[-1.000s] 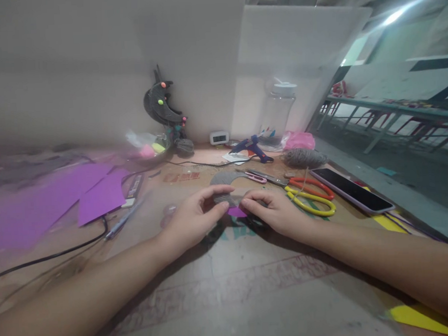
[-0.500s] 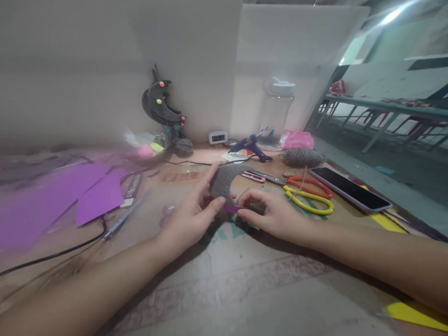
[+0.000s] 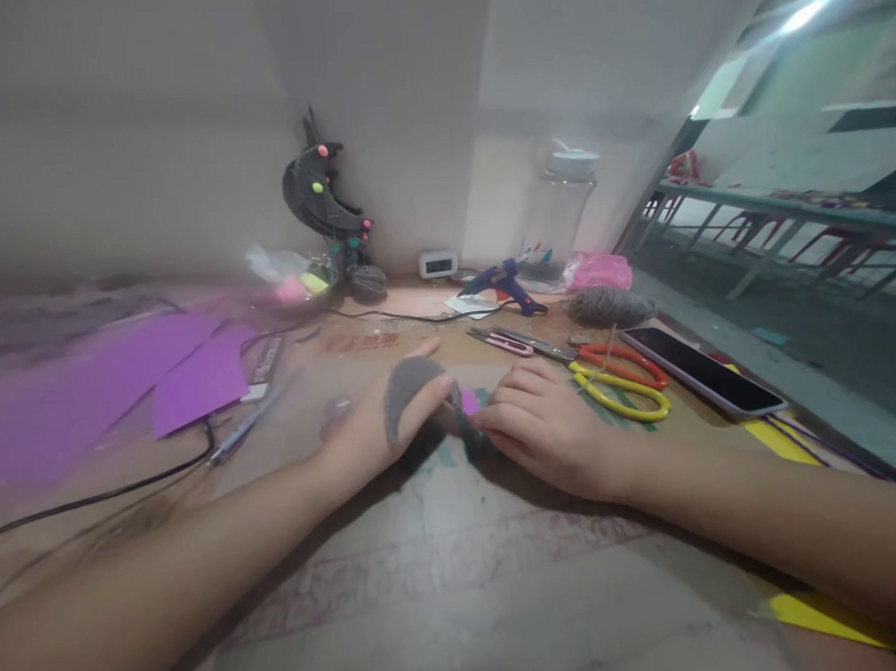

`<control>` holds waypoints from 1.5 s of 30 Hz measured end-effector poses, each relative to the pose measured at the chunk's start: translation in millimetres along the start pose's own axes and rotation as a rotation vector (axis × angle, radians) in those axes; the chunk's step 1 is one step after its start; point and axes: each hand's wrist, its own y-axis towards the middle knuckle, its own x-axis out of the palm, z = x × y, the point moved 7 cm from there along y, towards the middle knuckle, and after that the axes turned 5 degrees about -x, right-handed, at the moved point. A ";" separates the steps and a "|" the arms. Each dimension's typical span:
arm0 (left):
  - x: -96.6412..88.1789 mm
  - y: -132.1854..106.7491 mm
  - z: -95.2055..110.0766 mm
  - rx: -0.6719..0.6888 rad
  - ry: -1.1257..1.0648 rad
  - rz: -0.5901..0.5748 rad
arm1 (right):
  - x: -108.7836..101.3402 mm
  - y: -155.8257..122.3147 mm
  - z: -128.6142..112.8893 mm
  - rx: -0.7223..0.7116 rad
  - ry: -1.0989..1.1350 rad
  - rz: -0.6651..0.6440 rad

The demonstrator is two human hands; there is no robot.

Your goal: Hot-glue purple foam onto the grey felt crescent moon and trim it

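- Grey crescent (image 3: 404, 388) is held at the middle of the work surface (image 3: 469, 605), raised in the left hand (image 3: 366, 422), with the thumb laid across it and its tip near the gap between the 2 hands.
- A small purple part (image 3: 470, 402) is seen at the end of the crescent, between the 2 hands.
- The right hand (image 3: 554, 425) is kept palm down with fingers curled and fingertips brought against the purple part; whether it is pinched cannot be told, as the fingertips are partly hidden.
- To the right of the right hand, scissors (image 3: 584, 351) with 1 orange and 1 yellow handle are laid down, blades pointed far left; pink snips (image 3: 510, 343) are placed just beside the blades.
- Farther right, a phone (image 3: 709, 374) is laid screen up, with a ball of grey yarn (image 3: 612, 307) on its far side.
- On the far side, a blue glue gun (image 3: 509, 285), a small white clock (image 3: 439, 265) and a clear bottle (image 3: 565, 204) are set out.
- On the far left of centre, a dark crescent ornament (image 3: 317, 197) is stood against the wall, dotted with coloured balls.
- To the left, purple sheets (image 3: 199, 379) are spread, with a pen (image 3: 243, 430) near them.
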 end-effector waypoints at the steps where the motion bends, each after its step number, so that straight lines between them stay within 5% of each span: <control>1: -2.1 0.6 0.0 0.013 -0.011 0.012 | 0.2 0.5 -2.5 -0.019 0.009 0.002; 9: -8.4 5.0 -6.6 -0.029 -0.169 0.029 | -17.9 1.8 5.7 0.055 0.182 0.012; 15: -2.5 11.8 -38.4 -0.246 -0.224 0.078 | -25.8 -17.1 85.3 0.555 0.174 0.121; 18: -2.2 15.8 -37.9 -0.190 -0.186 0.082 | -11.7 -36.9 130.2 0.844 0.307 0.142; 24: -0.3 16.9 -38.3 -0.185 -0.238 0.066 | 18.9 -56.6 191.4 0.991 0.214 -0.038; 29: 5.4 18.0 -38.8 -0.169 -0.323 0.006 | 36.8 -46.3 223.2 1.037 0.199 -0.133; 37: 1.7 15.6 -32.0 -0.202 -0.250 0.022 | 48.0 -31.7 246.2 1.156 0.103 -0.129; 45: -2.8 16.2 -34.8 -0.188 -0.126 0.053 | -7.1 -37.1 201.1 1.160 0.199 0.014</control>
